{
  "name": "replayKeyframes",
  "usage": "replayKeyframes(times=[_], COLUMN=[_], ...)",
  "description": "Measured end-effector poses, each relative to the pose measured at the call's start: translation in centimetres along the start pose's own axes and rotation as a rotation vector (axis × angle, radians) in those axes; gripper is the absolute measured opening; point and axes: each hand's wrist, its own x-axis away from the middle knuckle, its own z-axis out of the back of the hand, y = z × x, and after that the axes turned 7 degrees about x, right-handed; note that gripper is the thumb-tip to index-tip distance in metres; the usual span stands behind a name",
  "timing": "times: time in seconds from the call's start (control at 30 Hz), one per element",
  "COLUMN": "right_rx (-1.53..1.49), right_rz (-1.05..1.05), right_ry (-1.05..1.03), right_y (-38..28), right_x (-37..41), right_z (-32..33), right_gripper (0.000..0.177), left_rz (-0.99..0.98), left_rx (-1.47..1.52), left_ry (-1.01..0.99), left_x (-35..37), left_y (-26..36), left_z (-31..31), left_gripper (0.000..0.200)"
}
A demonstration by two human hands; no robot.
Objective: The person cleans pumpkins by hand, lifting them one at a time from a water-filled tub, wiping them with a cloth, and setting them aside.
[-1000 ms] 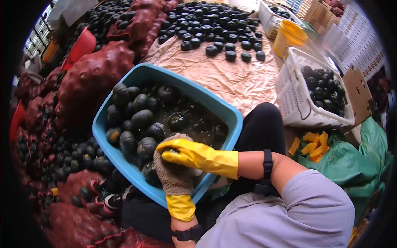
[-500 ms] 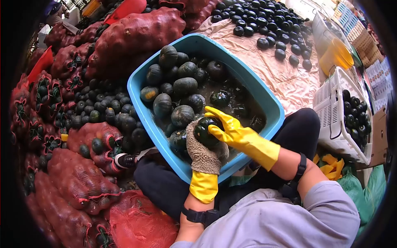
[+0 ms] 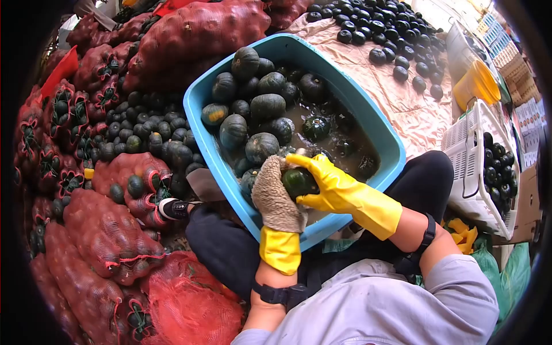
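Observation:
Over the near side of a blue tub (image 3: 198, 167), a wet dark green pumpkin (image 3: 297, 183) is between my two hands. My left hand (image 3: 278, 198) wears a brown fuzzy mitt over a yellow rubber glove and presses against the pumpkin's left side. My right hand (image 3: 339, 190), in a yellow rubber glove, grips the right side with thumb and fingers. Murky water (image 3: 356, 141) fills part of the tub, with several pumpkins floating in it. More pumpkins (image 3: 268, 107) are heaped along the tub's left side. The mitt hides my left fingers.
Red mesh sacks (image 3: 103, 236) full of pumpkins lie at the left, beside a pile of loose pumpkins (image 3: 155, 135). Many wet pumpkins (image 3: 397, 46) rest on a pale sheet (image 3: 368, 86) behind the tub. At right stand a white crate (image 3: 460, 167) and a yellow bucket (image 3: 476, 86).
The pumpkin has turned and shifted slightly right and down in my hands. The mitt now covers more of its left side. The whole view has shifted a little.

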Motion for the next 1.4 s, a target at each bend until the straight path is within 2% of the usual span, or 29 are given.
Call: replayKeyframes(times=[0.07,0.1,0.13,0.17,0.2,0.23,0.27,0.3,0.37,0.43,0.47,0.5,0.53,0.57,0.63,0.67,0.7,0.73,0.8,0.83,0.9,0.97,1.07,1.13,1.2,1.23,1.27,1.33,1.4], right_rx=[-0.441,-0.655,-0.827,-0.991,-0.833,-0.678,-0.268,0.047,-0.081,-0.254,-0.481,-0.705,-0.693,-0.65,-0.167,-0.018,0.017,0.056,0.002,-0.021,-0.392,-1.002,-1.65,-1.744,-1.795,-1.78,-1.777,-1.864,-2.008], right_rz=[-0.151,-0.219,-0.266,-0.287,-0.242,-0.204,-0.122,0.044,0.139,0.308,0.159,0.005,-0.008,-0.061,-0.103,-0.009,0.143,0.083,0.027,0.087,-0.045,-0.109,-0.281,-0.324,-0.322,-0.308,-0.168,-0.018,0.319], right_ry=[-0.064,-0.097,0.048,0.204,0.256,0.306,0.375,0.421,0.229,0.273,0.216,0.158,0.21,0.303,0.68,0.707,0.73,0.673,0.571,0.554,0.43,0.294,-0.019,-0.008,0.033,0.149,0.232,0.469,0.873], right_y=[0.2,0.2,0.9,1.6,2.1,2.8,4.0,4.4,2.1,2.9,3.0,2.2,2.4,3.3,4.5,5.0,3.9,3.7,4.0,4.8,4.9,4.8,5.2,4.8,5.5,6.1,6.6,10.4,17.4], right_x=[0.4,0.4,-0.3,-1.0,-1.2,-1.1,-1.2,-1.1,0.3,-0.1,-0.2,-0.5,-1.0,-1.7,-2.7,-2.6,-2.1,-1.7,-1.3,-1.0,0.0,0.6,1.2,1.6,2.7,3.3,4.4,7.8,14.9], right_z=[0.2,0.4,-2.3,-5.0,-5.2,-5.3,-5.3,-4.7,-3.2,-3.5,-3.7,-3.8,-4.3,-5.6,-7.9,-7.4,-7.0,-7.1,-6.7,-6.8,-7.7,-7.7,-5.0,-3.6,-1.8,-0.1,2.3,7.7,16.0], right_gripper=[0.073,0.071,0.069,0.069,0.069,0.07,0.075,0.083,0.089,0.082,0.077,0.071,0.063,0.065,0.069,0.073,0.071,0.07,0.065,0.061,0.056,0.051,0.069,0.074,0.079,0.078,0.082,0.075,0.068], left_rz=[0.2,0.39,0.038,0.127,0.214,0.753,0.546,0.531,0.398,0.374,0.386,0.367,0.387,0.58,-0.144,-0.112,0.069,0.103,-0.354,-0.397,-0.268,-0.097,-0.183,0.011,0.437,0.8,0.788,0.592,0.418], left_rx=[0.628,1.167,0.572,0.591,0.614,1.246,1.094,1.098,0.972,0.989,1.072,1.311,1.516,1.479,-0.331,-0.108,0.261,-0.132,-0.36,-0.218,-0.063,0.053,-0.317,0.033,0.738,1.14,1.035,0.825,0.566], left_ry=[0.063,0.177,0.124,0.164,0.206,0.328,0.275,0.232,0.144,0.118,0.115,-0.089,-0.311,-0.104,0.117,0.119,-0.064,-0.067,0.022,0.044,-0.039,-0.069,0.04,0.054,0.032,-0.002,0.021,0.001,-0.054], left_x=[-0.1,0.0,0.7,0.4,0.1,-1.0,-1.2,-1.2,-1.0,-0.7,-0.6,-0.9,-1.4,-1.3,0.7,0.2,-1.4,-1.8,-1.1,-0.6,-1.1,-2.1,-2.0,-2.0,-1.1,-1.2,-1.1,0.3,0.8], left_y=[-0.4,-1.3,-3.3,-2.5,-1.7,1.4,-0.4,-0.1,-0.7,-0.5,-0.7,-3.4,-3.3,-3.1,3.4,2.9,0.0,0.4,-1.5,-2.1,-3.7,-5.6,-4.7,-4.9,-2.9,-1.1,1.1,4.2,3.6], left_z=[0.4,-0.1,0.0,-0.4,-0.8,-1.6,-1.9,-1.8,-0.7,0.1,-0.3,0.3,0.9,-0.3,-1.7,-2.6,-2.2,-2.2,-2.3,-2.2,-1.6,-1.0,-0.2,-0.8,-0.6,0.2,0.4,0.7,1.1], left_gripper=[0.039,0.039,0.045,0.045,0.046,0.04,0.03,0.029,0.022,0.02,0.02,0.02,0.027,0.025,0.025,0.026,0.032,0.038,0.041,0.034,0.023,0.025,0.031,0.028,0.029,0.034,0.044,0.017,0.036])
